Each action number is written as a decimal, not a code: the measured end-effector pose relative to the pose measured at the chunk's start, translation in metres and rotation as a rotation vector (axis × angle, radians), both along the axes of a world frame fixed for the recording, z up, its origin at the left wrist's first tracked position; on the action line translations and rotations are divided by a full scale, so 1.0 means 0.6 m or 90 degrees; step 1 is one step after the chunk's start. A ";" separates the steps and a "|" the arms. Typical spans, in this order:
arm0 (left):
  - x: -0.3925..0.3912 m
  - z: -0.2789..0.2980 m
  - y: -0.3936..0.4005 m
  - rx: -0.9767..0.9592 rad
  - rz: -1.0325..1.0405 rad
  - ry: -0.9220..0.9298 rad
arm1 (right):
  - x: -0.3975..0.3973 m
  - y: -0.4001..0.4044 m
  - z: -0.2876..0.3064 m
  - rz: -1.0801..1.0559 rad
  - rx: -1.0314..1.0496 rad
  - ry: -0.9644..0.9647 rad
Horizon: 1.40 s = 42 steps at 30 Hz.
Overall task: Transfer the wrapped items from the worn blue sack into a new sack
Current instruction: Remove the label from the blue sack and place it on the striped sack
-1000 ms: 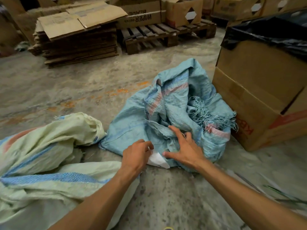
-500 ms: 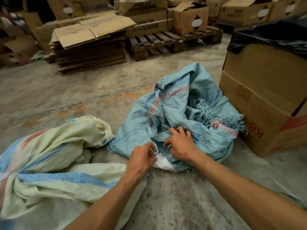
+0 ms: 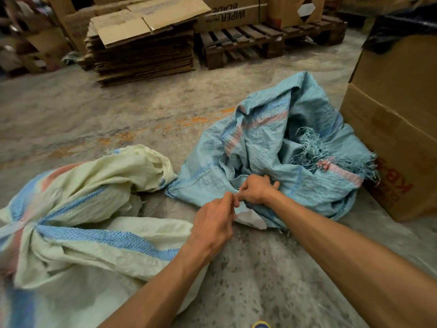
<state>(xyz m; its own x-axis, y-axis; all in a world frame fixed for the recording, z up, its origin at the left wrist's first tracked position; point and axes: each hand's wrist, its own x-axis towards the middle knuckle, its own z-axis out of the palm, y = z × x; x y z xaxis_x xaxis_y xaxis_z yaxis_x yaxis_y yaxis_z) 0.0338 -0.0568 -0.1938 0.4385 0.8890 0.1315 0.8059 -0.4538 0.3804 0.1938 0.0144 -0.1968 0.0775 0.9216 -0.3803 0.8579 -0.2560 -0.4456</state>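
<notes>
we see only a white corner [image 3: 251,218] poking out; both our left hand [image 3: 214,223] and right hand [image 3: 256,189] pinch the frayed blue sack [image 3: 272,143].

You could read "WIPER BLADE", printed upside down, on the long carton [image 3: 230,13] at the back above the pallet [image 3: 243,41]. Red letters on the big box [image 3: 392,138] at right, maybe "KB", were too cut off to read.

The blue sack [image 3: 279,147] hides its contents; only a white corner [image 3: 250,217] shows at its near edge, under the right hand [image 3: 256,189], whose fingertips sink into the folds
</notes>
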 end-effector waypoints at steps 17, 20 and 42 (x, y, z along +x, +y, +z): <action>-0.032 0.107 -0.040 0.246 -0.144 0.124 | 0.022 -0.018 0.074 -0.108 0.233 0.160; -0.042 0.125 -0.053 0.255 -0.135 0.121 | 0.039 -0.046 0.104 0.040 0.078 0.251; -0.100 0.200 -0.132 0.380 -0.206 0.087 | 0.031 -0.068 0.130 -0.013 0.155 0.095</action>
<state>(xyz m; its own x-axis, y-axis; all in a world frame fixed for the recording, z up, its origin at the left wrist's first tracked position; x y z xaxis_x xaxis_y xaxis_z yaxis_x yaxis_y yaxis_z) -0.0264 -0.1359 -0.0738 0.7165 0.5040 0.4824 0.6180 -0.7793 -0.1038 0.2123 -0.0267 -0.1189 0.0564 0.9861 -0.1565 0.7738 -0.1422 -0.6172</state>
